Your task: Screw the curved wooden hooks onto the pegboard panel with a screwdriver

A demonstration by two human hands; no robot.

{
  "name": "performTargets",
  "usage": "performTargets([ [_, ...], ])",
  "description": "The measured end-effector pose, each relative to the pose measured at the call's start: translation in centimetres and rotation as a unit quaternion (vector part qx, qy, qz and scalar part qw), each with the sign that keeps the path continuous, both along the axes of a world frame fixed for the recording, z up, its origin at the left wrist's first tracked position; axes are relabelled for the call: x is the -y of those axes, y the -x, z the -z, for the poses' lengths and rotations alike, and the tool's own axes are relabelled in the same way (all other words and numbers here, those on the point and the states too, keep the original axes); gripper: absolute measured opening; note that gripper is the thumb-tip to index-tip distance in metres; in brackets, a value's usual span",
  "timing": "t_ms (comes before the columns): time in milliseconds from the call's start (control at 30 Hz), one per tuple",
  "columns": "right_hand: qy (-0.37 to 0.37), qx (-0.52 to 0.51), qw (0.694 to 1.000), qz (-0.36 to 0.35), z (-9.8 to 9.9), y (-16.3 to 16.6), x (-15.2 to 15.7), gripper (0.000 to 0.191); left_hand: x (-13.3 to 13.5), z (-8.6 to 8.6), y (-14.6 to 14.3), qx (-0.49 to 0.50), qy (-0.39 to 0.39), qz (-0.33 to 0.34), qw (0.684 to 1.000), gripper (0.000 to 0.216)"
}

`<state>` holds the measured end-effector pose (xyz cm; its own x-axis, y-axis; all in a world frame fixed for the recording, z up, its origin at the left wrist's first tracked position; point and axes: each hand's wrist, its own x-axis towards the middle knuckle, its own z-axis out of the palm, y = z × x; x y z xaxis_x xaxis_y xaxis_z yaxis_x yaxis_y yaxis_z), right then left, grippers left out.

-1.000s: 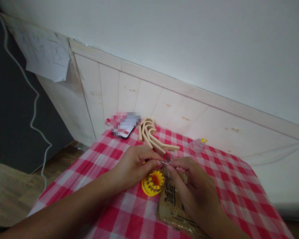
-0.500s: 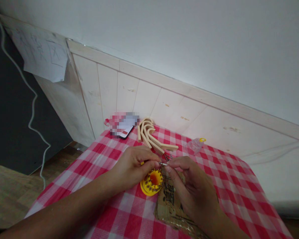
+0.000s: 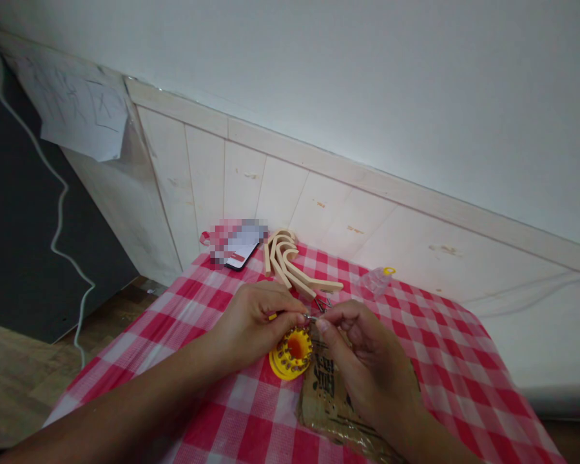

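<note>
My left hand [image 3: 258,322] and my right hand [image 3: 367,361] meet fingertip to fingertip above a yellow toothed ring [image 3: 290,353] that lies on the red-and-white checked tablecloth [image 3: 212,303]. Both hands are closed in a pinch on a small thin metal piece [image 3: 311,317] held between them. The ring has an orange centre and small pegs round its rim. Under my right hand lies a brown printed packet in clear plastic [image 3: 331,399].
Curved pale wooden pieces [image 3: 290,264] lie stacked near the table's far edge, with small metal clips [image 3: 323,303] beside them. A phone [image 3: 236,243] rests at the far left corner, a small clear bag with a yellow tab [image 3: 376,281] to the right. White panelled wall behind.
The view has drifted slightly, so everything sits a little lower-left. My right fingertips have closed in nearer to the left ones; the ring stays where it was.
</note>
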<state>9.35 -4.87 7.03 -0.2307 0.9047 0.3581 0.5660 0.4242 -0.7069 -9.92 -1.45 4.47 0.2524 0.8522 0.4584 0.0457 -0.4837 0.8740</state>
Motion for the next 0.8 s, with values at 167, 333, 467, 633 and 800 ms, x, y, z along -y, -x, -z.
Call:
performTargets([
  [167,-0.03,-0.022,0.999,-0.003,0.5,-0.1,-0.3,0.007,0.0,0.1,0.1,-0.013,0.006,0.006,1.0,0.018],
  [333,-0.103,0.055,0.993,-0.03,-0.2,-0.4,-0.1,0.011,-0.2,0.2,0.2,-0.02,-0.005,0.018,1.0,0.019],
  [467,-0.069,0.06,0.995,-0.032,-0.6,-0.3,0.1,0.009,-0.2,0.4,0.2,-0.025,-0.021,0.009,0.999,0.018],
  [633,0.064,-0.089,0.994,-0.026,-0.3,0.2,-0.2,0.003,0.0,0.4,0.2,-0.042,-0.051,-0.003,0.998,0.019],
  [800,0.194,-0.238,0.952,-0.017,0.1,0.1,-1.2,0.01,0.0,0.2,0.3,-0.019,-0.086,-0.022,0.996,0.016],
])
